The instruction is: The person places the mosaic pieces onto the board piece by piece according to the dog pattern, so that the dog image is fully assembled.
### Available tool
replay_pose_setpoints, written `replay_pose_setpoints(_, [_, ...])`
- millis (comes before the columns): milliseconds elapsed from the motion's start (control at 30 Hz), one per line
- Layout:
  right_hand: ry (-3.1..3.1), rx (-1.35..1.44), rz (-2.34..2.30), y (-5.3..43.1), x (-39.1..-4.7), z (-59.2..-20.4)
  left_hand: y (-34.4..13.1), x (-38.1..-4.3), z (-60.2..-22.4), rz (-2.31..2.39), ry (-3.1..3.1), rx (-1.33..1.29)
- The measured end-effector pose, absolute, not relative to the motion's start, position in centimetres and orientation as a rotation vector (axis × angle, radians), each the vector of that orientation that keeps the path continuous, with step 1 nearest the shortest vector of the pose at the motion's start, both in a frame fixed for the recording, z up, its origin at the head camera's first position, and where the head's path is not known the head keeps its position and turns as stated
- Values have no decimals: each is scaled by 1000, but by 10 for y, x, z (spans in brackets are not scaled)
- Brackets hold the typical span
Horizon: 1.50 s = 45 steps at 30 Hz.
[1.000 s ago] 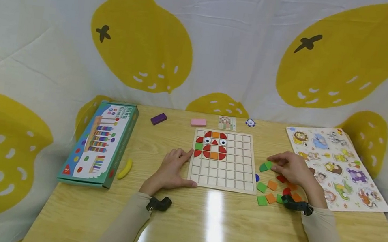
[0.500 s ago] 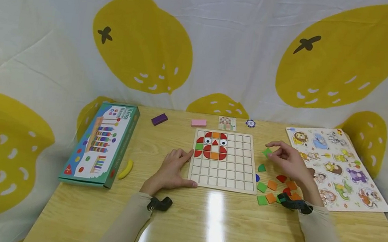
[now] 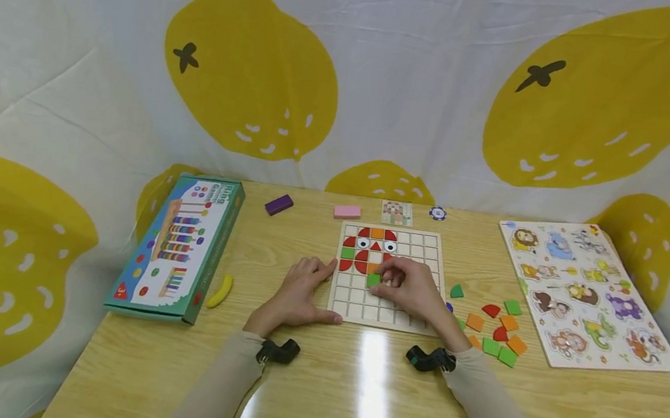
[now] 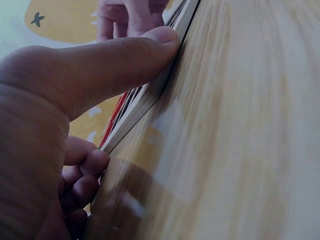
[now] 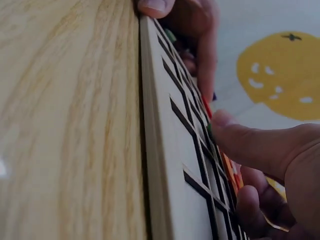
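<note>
A wooden grid board [image 3: 353, 312] lies on the table, with red, orange, green and eye-patterned pieces in its upper left cells. My left hand [image 3: 300, 294] rests at the board's left side, its thumb [image 4: 160, 35] on the rim and its index fingertip touching the side edge. With thumb and fingers, my right hand [image 3: 414, 291] pinches a green square tile [image 3: 373, 280] over the grid, just below an orange tile. That hand covers part of the board's right half. In the right wrist view the green tile is mostly hidden behind the thumb [image 5: 225, 122].
Loose pieces, among them a green square [image 3: 513, 307] and an orange square [image 3: 517, 344], lie right of the board. Around are an animal puzzle board [image 3: 593, 299], a game box [image 3: 177, 252], a toy banana [image 3: 220, 291], purple [image 3: 279, 204] and pink blocks [image 3: 347, 211], a pattern card [image 3: 397, 212] and a chip [image 3: 438, 213].
My right hand has moved left from the loose pieces to the board, carrying one green square. A green quarter-shaped piece was let go on the table. The left hand stays at the board.
</note>
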State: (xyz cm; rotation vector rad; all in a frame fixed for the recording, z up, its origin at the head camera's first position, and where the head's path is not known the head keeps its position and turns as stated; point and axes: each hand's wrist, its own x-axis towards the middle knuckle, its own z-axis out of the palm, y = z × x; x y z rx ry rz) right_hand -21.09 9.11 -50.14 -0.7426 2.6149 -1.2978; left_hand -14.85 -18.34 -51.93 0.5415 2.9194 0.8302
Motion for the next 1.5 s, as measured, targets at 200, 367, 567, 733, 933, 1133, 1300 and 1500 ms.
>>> replay_pose_setpoints(200, [2628,-699,-1271,87,-206,-500,-181,-149,-517,813,2924,553])
replay_pose_setpoints(367, [2635,-740,-1274,88,-206,-498,-180,-149,-515,803,2929,544])
replay_pose_setpoints(567, [2661,-768,-1243,90,-208,-497,-180,-150,-514,810,2922,534])
replay_pose_setpoints(733, [2663,-727,-1231,92,-208,-496,-179,-150,-514,807,2919,535])
replay_pose_setpoints(933, [2670,-685,-1238,90,-206,-500,-179,-150,-516,805,2923,541])
replay_pose_setpoints(1133, [2643,-820,-1284,117,-204,-490,-176,-150,-519,837,2912,545])
replay_pose_setpoints(1300, [2754,-779,-1145,176,-196,-472,-177,-149,-519,828,2918,545])
replay_pose_setpoints(1500, [2813,-715,-896,225,-183,-468,-182,-148,-521,820,2927,515])
